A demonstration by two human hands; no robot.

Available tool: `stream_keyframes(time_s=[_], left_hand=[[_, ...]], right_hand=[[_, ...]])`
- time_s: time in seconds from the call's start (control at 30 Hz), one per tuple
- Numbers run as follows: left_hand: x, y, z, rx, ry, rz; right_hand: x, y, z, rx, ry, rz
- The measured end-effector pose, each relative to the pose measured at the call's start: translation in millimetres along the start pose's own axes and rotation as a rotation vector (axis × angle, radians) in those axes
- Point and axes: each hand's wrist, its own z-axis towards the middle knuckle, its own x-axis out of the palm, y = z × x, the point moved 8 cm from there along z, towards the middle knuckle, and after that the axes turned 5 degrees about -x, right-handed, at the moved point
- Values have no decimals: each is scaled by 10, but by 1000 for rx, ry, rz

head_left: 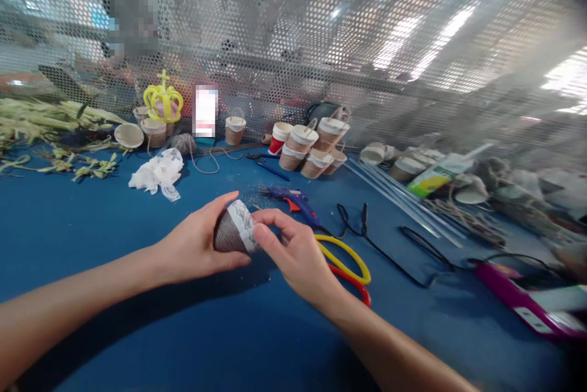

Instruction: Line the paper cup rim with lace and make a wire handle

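A small cup (230, 230) wrapped in grey-brown cord, with a white lace-like band around its rim, is tilted above the blue table. My left hand (202, 239) is wrapped round its body, thumb and fingers on opposite sides. At the white rim, my right hand (293, 248) pinches the edge between thumb and forefinger. Just beyond the right hand lies a blue glue gun (296, 201) with an orange trigger. Partly hidden by that hand are scissors with a yellow loop (355, 260) and a red loop (360, 288).
Several wrapped cups (316, 162) are stacked at the back, near a red paper cup (278, 138). Crumpled white cloth (158, 173) and a yarn ball (184, 144) lie left. Clear rods (398, 199), black cable (394, 260) and a purple power strip (518, 300) occupy the right. Behind stands perforated metal mesh (275, 31).
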Motion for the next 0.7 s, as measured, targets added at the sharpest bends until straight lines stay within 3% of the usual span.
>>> stream_keyframes(time_s=[0.13,0.27,0.4,0.53,0.7], left_hand=[[1,9,13,-48,32,-86],[24,55,43,-97,104,-395],[17,28,61,-25,123,-584],[-78,2,49,94,-1,-504],[-306,-141,-48,379,-312,-69]], right_hand=[[-72,-12,9,10,-56,3],[-225,28,23,-24,-185,44],[-362,42,27,-69,-318,47],[-372,-74,48,45,-304,32],[-144,-179,63,183,-52,252]])
